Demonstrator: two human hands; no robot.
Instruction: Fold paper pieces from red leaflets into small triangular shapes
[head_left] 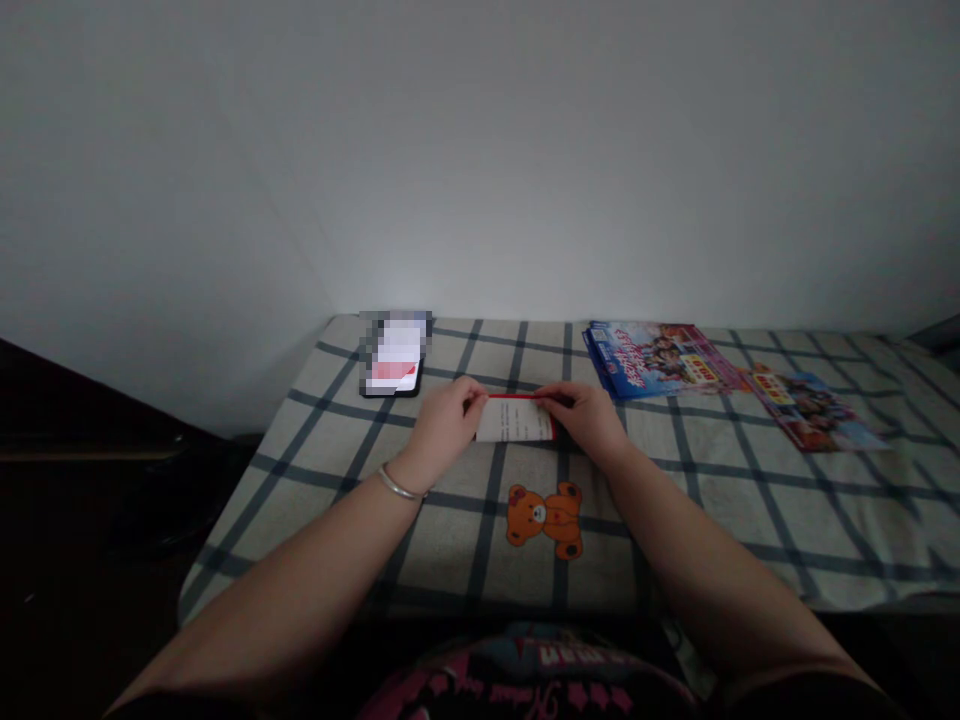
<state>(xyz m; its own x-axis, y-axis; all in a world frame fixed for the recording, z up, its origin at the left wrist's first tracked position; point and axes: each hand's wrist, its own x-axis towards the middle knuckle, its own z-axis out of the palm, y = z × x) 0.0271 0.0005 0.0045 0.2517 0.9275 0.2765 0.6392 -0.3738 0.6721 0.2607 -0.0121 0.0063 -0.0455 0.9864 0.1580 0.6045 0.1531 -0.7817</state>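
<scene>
Between my two hands is a small white paper card (514, 420) with lines of dark print and a red border along its far and right edges. My left hand (454, 415) pinches its far left corner between thumb and fingers. At the far right corner, my right hand (577, 410) grips it the same way. The card is just above or on the checked cloth; I cannot tell which. A silver bangle (397, 482) circles my left wrist.
A lit phone (396, 355), partly blurred, lies at the back left. Colourful printed leaflets (652, 358) are piled at the back right, with another leaflet (814, 408) beside them. The checked tablecloth (330, 500) bears an orange bear picture (546, 520). A pale wall (480, 160) rises behind.
</scene>
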